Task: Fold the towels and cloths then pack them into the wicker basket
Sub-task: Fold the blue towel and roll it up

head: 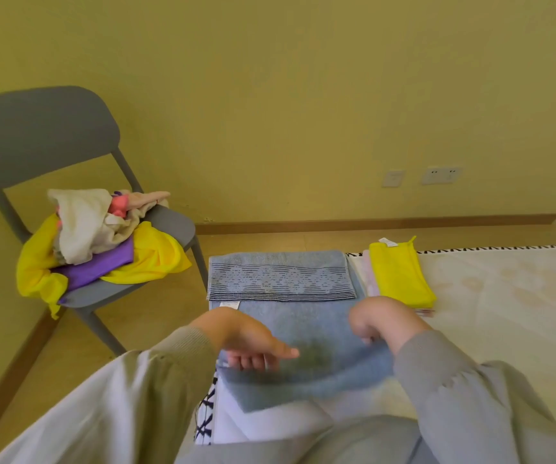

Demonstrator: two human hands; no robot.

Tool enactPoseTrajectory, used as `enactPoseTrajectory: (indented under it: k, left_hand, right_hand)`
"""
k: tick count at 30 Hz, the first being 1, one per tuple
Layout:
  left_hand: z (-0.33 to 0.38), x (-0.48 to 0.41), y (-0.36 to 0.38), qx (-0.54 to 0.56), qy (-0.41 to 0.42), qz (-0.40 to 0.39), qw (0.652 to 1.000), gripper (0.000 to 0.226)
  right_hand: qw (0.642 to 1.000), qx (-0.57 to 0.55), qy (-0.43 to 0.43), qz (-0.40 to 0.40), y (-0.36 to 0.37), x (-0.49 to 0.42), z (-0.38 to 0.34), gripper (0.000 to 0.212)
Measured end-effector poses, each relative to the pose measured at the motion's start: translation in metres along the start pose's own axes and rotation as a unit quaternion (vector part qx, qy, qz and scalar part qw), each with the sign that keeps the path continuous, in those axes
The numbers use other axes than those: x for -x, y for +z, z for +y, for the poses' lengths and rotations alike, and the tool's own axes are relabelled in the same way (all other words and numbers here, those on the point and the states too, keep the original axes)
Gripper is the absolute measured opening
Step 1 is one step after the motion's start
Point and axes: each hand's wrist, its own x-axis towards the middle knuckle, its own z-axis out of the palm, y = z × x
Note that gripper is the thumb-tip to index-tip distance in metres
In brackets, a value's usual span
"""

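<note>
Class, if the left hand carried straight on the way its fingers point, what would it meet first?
Probably the right hand, which lies across the blue towel; depth is unclear in one view.

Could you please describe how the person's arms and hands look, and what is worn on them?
Both arms are covered to the wrist by long grey knitted sleeves: the left sleeve shows a ribbed cuff, and the right sleeve is the same grey. The left hand and the right hand are bare, with no gloves or rings visible.
</note>
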Motion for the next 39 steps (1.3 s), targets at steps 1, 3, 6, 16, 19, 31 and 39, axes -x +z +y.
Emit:
enactPoseTrajectory:
  k: [1, 3, 6, 16, 19, 31, 39]
  left_hand:
    - [0.001, 0.0, -0.001, -0.003, -0.018, -0.041, 0.999, 0.066]
    - [0.001, -0.007, -0.003, 0.023, -0.003, 0.011, 1.0, 0.067]
    - [-0.004, -0.025, -0.002, -0.003, 0.058, 0.212, 0.975, 0.038]
    - [-0.039, -0.076, -0.012, -0.185, -0.019, 0.5, 0.846, 0.033]
    - [-0.058, -0.088, -0.023, -0.23, -0.025, 0.536, 0.812, 0.051]
    - [-0.08, -0.106, -0.049, -0.234, 0.016, 0.636, 0.735, 0.028]
    - [-0.074, -0.078, -0.041, -0.135, 0.207, 0.592, 0.767, 0.019]
  right_hand:
    - [0.998, 0.003, -0.005, -0.058, 0.0, 0.007, 0.0, 0.035]
    - [0.999, -0.015, -0.017, -0.048, 0.003, 0.009, -0.004, 0.036]
    - [0.992, -0.05, -0.041, 0.109, 0.012, -0.002, -0.023, 0.03]
    - [0.95, -0.128, -0.075, 0.274, 0.031, -0.055, -0.058, 0.025]
    - [0.933, -0.102, -0.13, 0.319, 0.035, -0.082, -0.066, 0.045]
    - [0.863, -0.102, -0.108, 0.483, 0.039, -0.125, -0.063, 0.026]
    - [0.872, -0.223, -0.098, 0.424, 0.01, -0.087, -0.042, 0.011]
